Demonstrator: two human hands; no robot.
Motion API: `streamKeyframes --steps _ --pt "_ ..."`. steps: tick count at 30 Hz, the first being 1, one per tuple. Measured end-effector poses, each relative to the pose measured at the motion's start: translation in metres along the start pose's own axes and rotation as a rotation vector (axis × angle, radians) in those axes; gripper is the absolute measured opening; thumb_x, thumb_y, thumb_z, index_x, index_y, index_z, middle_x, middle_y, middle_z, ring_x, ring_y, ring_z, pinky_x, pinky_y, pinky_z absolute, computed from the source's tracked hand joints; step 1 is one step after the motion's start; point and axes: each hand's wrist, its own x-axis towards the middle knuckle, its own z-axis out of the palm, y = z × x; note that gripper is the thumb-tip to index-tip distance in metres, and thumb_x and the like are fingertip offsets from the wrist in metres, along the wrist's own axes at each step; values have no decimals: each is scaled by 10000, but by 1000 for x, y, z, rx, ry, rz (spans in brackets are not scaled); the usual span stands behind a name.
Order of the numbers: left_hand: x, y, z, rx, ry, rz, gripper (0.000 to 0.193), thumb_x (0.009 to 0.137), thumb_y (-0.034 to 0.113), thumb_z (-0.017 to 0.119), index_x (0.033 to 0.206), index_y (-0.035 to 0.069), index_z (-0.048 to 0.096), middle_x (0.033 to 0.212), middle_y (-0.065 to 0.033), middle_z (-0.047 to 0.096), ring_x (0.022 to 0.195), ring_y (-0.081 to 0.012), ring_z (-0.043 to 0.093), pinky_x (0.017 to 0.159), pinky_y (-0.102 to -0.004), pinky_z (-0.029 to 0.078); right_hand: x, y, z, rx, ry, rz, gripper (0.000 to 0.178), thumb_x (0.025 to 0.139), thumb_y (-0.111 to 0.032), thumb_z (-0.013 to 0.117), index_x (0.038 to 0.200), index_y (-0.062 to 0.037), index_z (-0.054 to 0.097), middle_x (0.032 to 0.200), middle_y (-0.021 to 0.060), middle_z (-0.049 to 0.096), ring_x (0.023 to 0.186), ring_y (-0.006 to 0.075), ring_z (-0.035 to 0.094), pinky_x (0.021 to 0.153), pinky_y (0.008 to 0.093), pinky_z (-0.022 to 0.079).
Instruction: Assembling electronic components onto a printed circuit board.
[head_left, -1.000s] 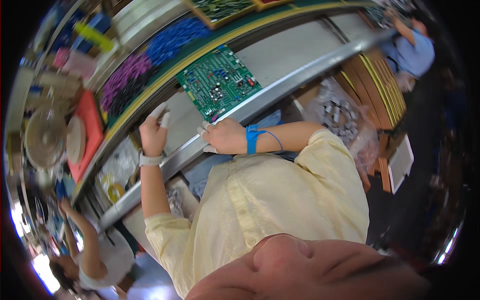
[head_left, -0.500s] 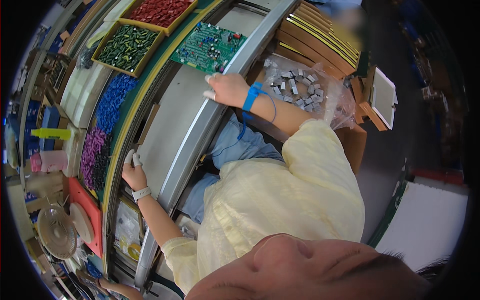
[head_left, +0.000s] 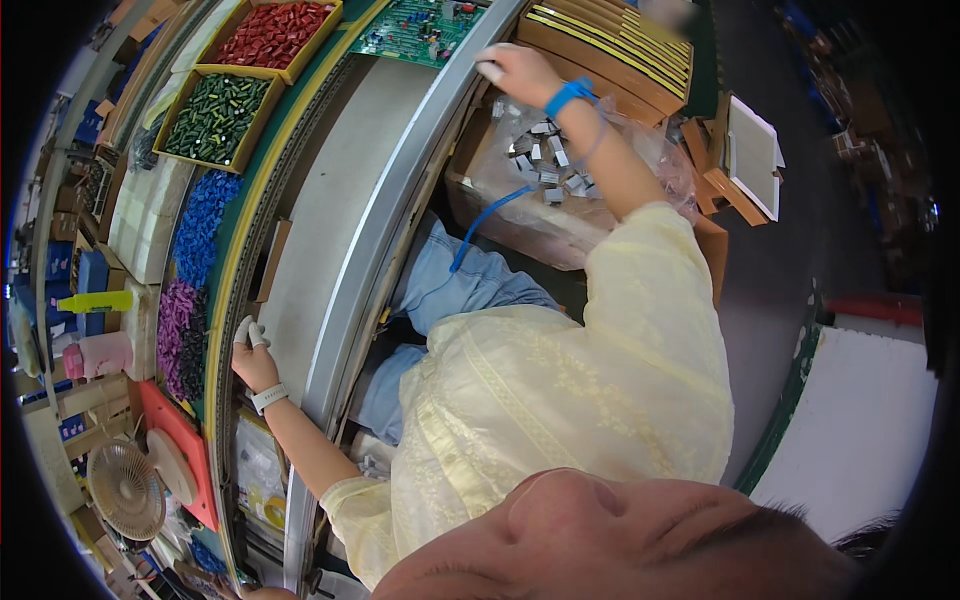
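Note:
My right hand (head_left: 515, 72) lies on the grey metal rail (head_left: 400, 190) of the conveyor, fingertips in white covers, just below a green circuit board (head_left: 420, 25) on the belt. A blue strap (head_left: 570, 95) circles that wrist, its cord hanging toward my lap. My left hand (head_left: 252, 350), also with white fingertip covers and a white wristband, rests on the far edge of the grey belt (head_left: 330, 210) near the green border strip. It holds nothing. I cannot tell whether the right fingers pinch anything.
Trays of red parts (head_left: 275, 35) and dark green parts (head_left: 215, 115), plus heaps of blue (head_left: 200, 225) and purple parts (head_left: 175, 325), line the shelf beyond the belt. A cardboard box with a bag of small grey parts (head_left: 545, 165) sits by my right knee. A small fan (head_left: 125, 490) stands at lower left.
The circuit board has travelled farther along the belt toward the upper right, and my right hand has stayed beside it on the rail. My left hand keeps its place on the belt edge.

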Motion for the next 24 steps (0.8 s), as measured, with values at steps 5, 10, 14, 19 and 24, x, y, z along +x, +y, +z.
streamKeyframes --steps 5,10,14,19,24 --pt "2 1 0 -37 -7 2 206 854 125 560 1012 10 623 737 -48 617 551 -60 480 507 -202 418 -122 60 -8 -262 -257 242 226 791 -160 525 987 -80 605 939 159 604 882 337 569 761 398 464" --pt "0 -1 -1 -52 -23 3 217 856 133 558 1021 7 621 741 -50 620 550 -58 479 509 -203 421 -219 42 31 -256 -399 394 243 721 -195 575 909 -42 586 877 179 605 850 349 580 738 418 474" --pt "2 -6 0 -30 -33 -9 229 860 136 554 1039 5 611 743 -44 617 555 -57 481 512 -204 423 -220 4 53 -297 -318 652 306 708 -239 605 901 -8 555 864 204 589 829 366 583 711 431 482" --pt "1 -6 0 -62 -35 -36 227 862 146 555 1036 12 612 751 -42 620 554 -56 476 519 -202 419 -236 27 69 -296 -214 755 367 691 -282 647 921 -15 544 905 217 572 836 370 577 713 444 476" --pt "-2 -9 -3 -75 -33 -44 229 862 147 555 1037 9 609 760 -43 622 551 -56 472 522 -200 417 -247 27 53 -203 10 545 306 694 -132 602 988 -53 568 861 181 564 878 330 529 756 408 445"
